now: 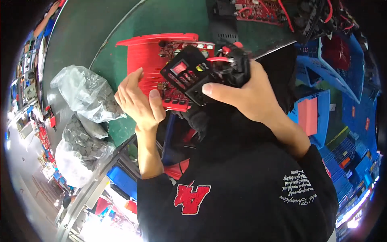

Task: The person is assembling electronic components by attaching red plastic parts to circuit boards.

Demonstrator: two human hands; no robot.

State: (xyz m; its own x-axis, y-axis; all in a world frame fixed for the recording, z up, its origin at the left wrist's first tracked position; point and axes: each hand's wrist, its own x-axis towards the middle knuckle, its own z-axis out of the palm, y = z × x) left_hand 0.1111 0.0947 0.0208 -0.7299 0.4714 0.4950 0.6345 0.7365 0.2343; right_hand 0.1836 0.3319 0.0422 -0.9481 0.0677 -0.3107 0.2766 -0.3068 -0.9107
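Note:
A black end panel [197, 90] with a red patch and a yellow label is in my right hand [258, 94], its thumb pressed on the panel's face. Red wires and a dark round part, perhaps a fan [240, 66], are at the panel's right end, partly blurred. Below the panel lies a red ribbed metal casing [141, 60] with a red circuit board [173, 94]; the panel hides part of the board. My left hand [141, 101] is at the casing's near left edge, fingers loosely bent and thumb apart, with nothing visible in it.
Clear plastic bags [86, 90] with grey contents lie on the green table [125, 22] to the left. Another circuit board [260, 11] with black parts and red wires is at the far right. Blue crates [342, 80] stand to the right, beyond the table's edge.

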